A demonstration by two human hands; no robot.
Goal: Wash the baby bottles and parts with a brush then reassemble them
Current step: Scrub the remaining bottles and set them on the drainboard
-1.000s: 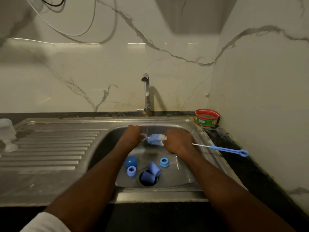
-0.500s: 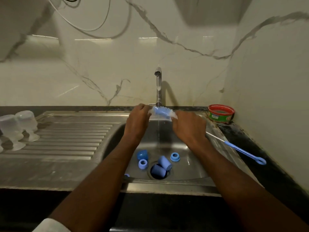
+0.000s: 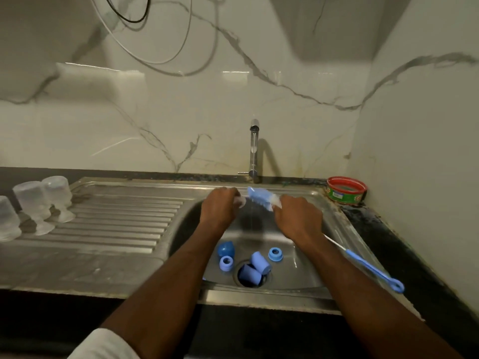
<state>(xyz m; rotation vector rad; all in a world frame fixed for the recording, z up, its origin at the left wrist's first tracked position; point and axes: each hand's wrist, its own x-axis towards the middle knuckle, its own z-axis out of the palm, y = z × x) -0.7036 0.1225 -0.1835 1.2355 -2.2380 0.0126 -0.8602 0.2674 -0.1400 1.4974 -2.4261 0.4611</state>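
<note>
Hands over sink [image 3: 334,218]: left hand [image 3: 219,206] pinches clear teat [image 3: 240,202], right hand [image 3: 298,218] grips brush [image 3: 260,199] under running tap [image 3: 254,151].

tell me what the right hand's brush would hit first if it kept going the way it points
The right hand aims the bottle brush up and left, so it would probably first meet the small clear part pinched in the left hand. Depth is hard to judge.

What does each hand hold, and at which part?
Right hand: bottle brush, gripped just behind the bristles. Left hand: small clear part, pinched at its edge.
</note>
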